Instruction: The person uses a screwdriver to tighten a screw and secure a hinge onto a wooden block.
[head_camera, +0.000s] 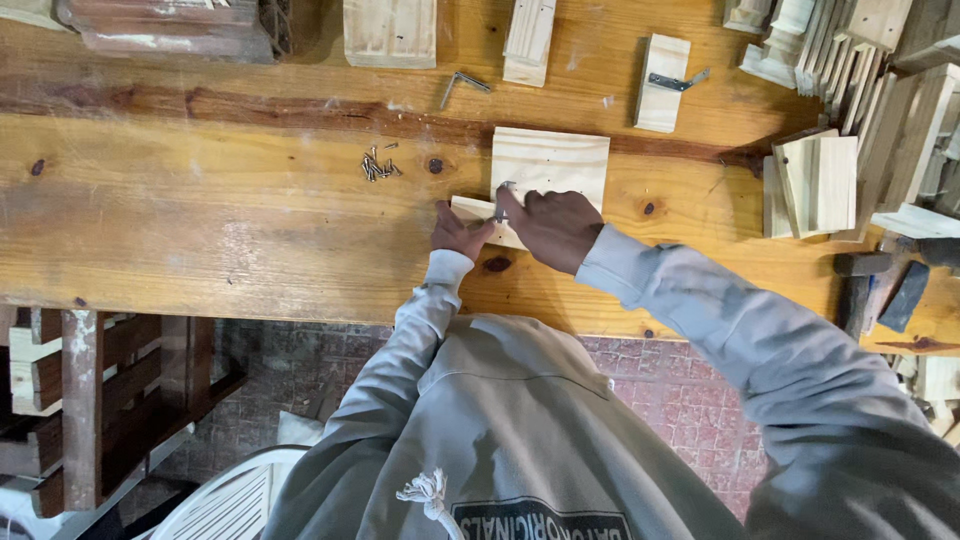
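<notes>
My left hand (455, 232) rests on the left end of a small pale wooden block (470, 210) lying on the wooden workbench (220, 220). My right hand (548, 228) presses a small metal angle bracket (503, 190) against that block, fingers pinched on it. Just behind the hands lies a square pale wood panel (550, 160). A small heap of screws (377, 166) sits to the left of the panel.
Another metal bracket (462, 85) lies farther back. A wood piece with a bracket on it (662, 82) lies at the back right. Stacked wood pieces (820, 185) and turned mouldings crowd the right side. A hammer (860, 280) lies at the right edge. A white plastic chair (230, 500) stands below.
</notes>
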